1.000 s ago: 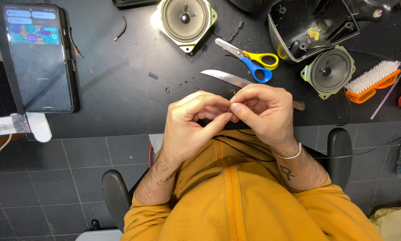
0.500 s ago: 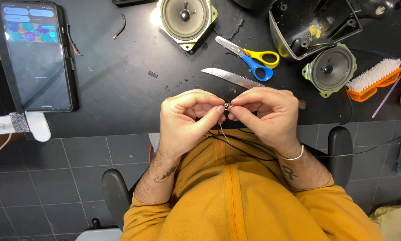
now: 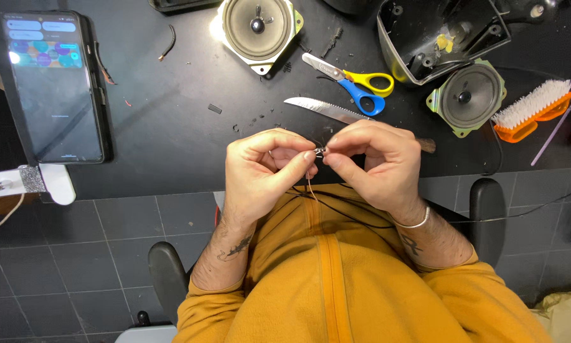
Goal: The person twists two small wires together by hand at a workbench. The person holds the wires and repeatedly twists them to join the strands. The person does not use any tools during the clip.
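My left hand (image 3: 263, 170) and my right hand (image 3: 374, 164) meet at their fingertips just in front of the black table's (image 3: 171, 133) near edge. Between thumbs and forefingers they pinch the bare ends of thin wires (image 3: 320, 151). A pale wire hangs down from the pinch, and a thin black wire (image 3: 355, 217) runs across my orange top to the right. A serrated knife (image 3: 326, 109) lies on the table right behind my hands, partly hidden by my right hand.
On the table stand two round speakers (image 3: 258, 25) (image 3: 471, 96), yellow-and-blue scissors (image 3: 355, 84), an open black plastic housing (image 3: 441, 35), an orange brush (image 3: 534, 109) and a lit phone on a stand (image 3: 50, 86). Small scraps litter the table. Chair armrests (image 3: 488, 216) flank me.
My fingertips have drawn slightly apart, so the wire ends now show between them. Both hands have stayed in about the same place.
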